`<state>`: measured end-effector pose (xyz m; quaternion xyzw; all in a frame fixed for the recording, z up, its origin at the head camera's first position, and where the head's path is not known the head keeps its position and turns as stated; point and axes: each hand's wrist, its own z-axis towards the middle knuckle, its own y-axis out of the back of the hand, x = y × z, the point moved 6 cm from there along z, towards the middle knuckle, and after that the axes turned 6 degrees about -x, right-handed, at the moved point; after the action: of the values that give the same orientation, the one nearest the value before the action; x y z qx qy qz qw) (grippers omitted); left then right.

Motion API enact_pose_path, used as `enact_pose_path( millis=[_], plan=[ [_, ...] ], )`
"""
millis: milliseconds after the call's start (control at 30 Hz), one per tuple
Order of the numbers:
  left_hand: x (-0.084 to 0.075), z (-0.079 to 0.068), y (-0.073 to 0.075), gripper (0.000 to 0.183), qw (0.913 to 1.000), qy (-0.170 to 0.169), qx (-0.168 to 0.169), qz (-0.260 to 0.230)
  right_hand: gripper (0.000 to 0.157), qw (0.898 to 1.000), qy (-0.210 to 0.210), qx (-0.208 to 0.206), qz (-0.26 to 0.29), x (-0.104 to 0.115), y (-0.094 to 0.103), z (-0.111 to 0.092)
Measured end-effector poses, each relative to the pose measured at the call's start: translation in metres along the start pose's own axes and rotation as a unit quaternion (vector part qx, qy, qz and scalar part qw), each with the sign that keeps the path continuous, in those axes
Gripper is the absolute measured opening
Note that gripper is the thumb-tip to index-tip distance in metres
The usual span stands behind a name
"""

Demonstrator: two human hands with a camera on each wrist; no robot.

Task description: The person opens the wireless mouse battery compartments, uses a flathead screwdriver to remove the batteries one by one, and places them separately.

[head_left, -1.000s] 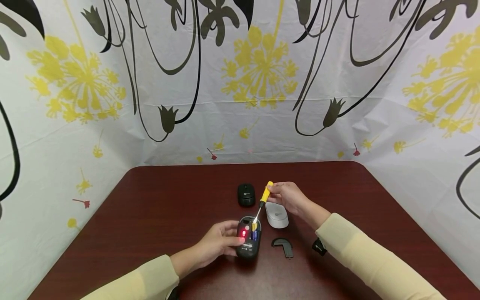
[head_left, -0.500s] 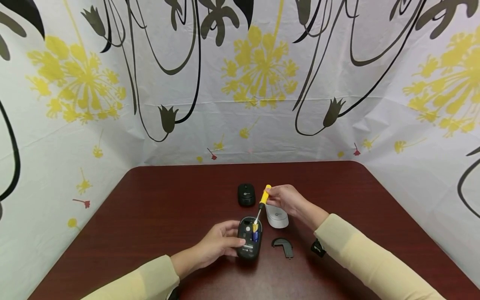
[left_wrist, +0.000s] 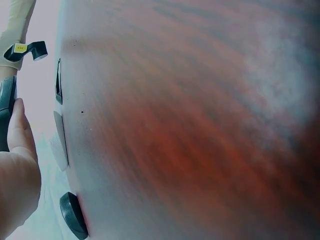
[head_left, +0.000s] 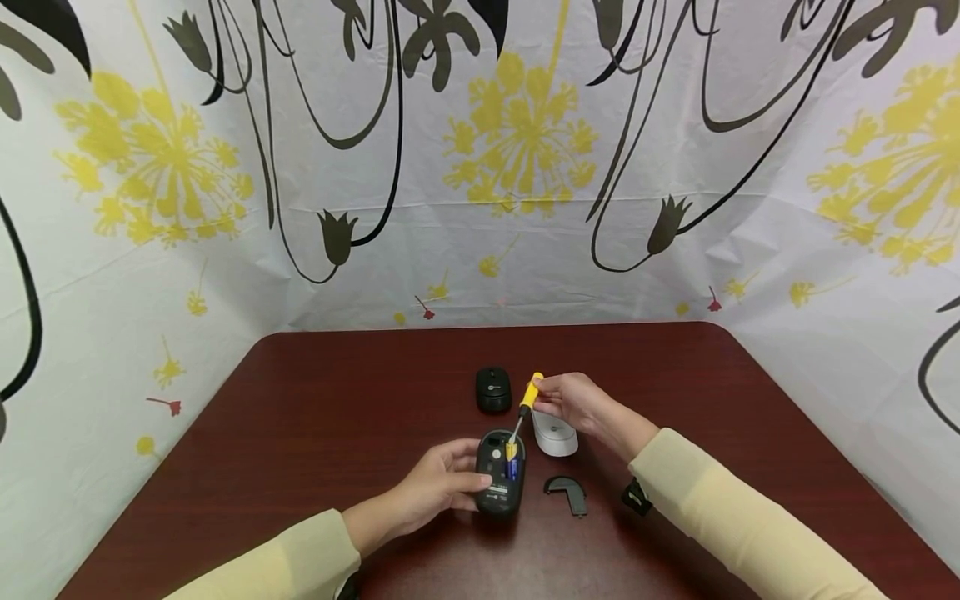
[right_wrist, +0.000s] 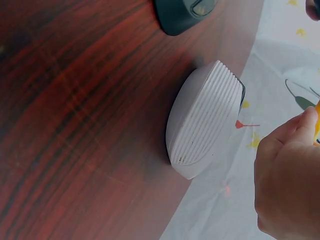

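My left hand grips a black computer mouse by its side, thumb over its upturned underside. Its battery bay lies uncovered, with a blue and yellow battery in it. Between thumb and fingers, my right hand holds a screwdriver by its yellow handle, the shaft slanting down to the battery's upper end. In the left wrist view only an edge of the held mouse shows beside the left hand. The right wrist view catches the right hand and a sliver of yellow handle.
A white mouse sits just below the right hand. Behind the held mouse stands another black mouse. A dark curved battery cover lies to the right on the reddish-brown table. A patterned cloth hangs beyond.
The red light on the mouse's underside, lit a second ago, is off now. My right hand and the screwdriver have come slightly lower; the left hand has barely moved.
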<state>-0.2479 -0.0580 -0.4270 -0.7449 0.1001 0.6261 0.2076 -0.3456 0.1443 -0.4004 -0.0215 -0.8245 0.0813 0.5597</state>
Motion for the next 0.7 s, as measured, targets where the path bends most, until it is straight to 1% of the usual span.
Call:
enact_pose_path(
  millis=[300, 700],
  plan=[
    [-0.0003, 0.0008, 0.0009, 0.054, 1.0000, 0.002, -0.004, 0.001, 0.043, 1.000, -0.006, 0.015, 0.011, 0.0006, -0.0013, -0.0001],
    [0.0012, 0.0016, 0.0011, 0.055, 1.0000, 0.004, -0.006, -0.004, 0.045, 1.000, 0.001, 0.017, 0.011, 0.0055, -0.0011, -0.0040]
  ],
)
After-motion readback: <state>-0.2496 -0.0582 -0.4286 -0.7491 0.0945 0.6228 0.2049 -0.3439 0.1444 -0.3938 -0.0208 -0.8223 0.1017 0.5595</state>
